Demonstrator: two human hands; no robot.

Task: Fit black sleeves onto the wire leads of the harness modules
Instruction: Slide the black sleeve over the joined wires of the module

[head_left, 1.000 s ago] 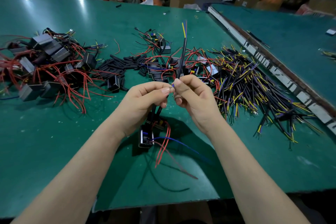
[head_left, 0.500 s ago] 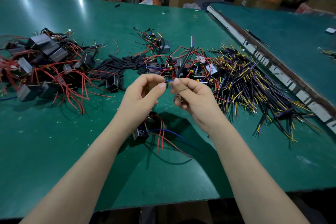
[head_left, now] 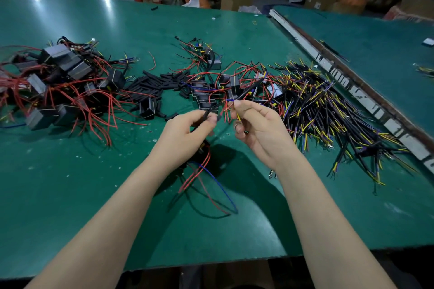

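Observation:
My left hand pinches the near end of a thin black sleeve between thumb and fingers. My right hand pinches thin blue and yellow lead ends a little apart from the left fingertips. A black sleeved cable slants up and to the right from between the hands. A black harness module sits under my left hand, mostly hidden. Its red and blue leads trail toward me over the green table.
A heap of modules with red wires lies at the left. Loose black sleeves lie behind the hands, with more modules beside them. Black cables with yellow and blue tips are piled at the right, along a metal rail.
The long black sleeved cable has tipped from upright down toward the right. My hands have drawn slightly apart, and the module has slid further under my left hand.

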